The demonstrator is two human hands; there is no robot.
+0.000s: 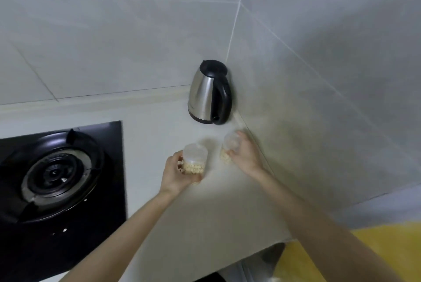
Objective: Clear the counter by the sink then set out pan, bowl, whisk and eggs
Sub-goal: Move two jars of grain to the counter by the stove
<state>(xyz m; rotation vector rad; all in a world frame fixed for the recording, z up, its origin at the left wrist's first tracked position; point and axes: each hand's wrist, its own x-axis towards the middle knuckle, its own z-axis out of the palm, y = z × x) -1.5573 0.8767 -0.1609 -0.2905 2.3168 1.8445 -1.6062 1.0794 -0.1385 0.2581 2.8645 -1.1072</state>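
Two small clear plastic jars are being held side by side, a little apart, at the pale counter point(159, 136) near its far right corner. Each is carrying a translucent lid and pale yellow pieces filling its lower part. The left hand point(176, 173) is gripping the left jar point(195, 159), the right hand point(245, 154) the right jar point(229, 147).

Clear jars, pale kernels inside: 2, namely left jar point(195, 158) and right jar point(229, 145).
Translucent lids: 2, one per jar.
Steel kettle point(206, 92), black handle: 1.
Black hob point(109, 140): 1. Gas burner point(57, 174) on it: 1.
Grips: 2, namely left grip point(175, 173) and right grip point(247, 156).
Counter point(159, 126): 1.
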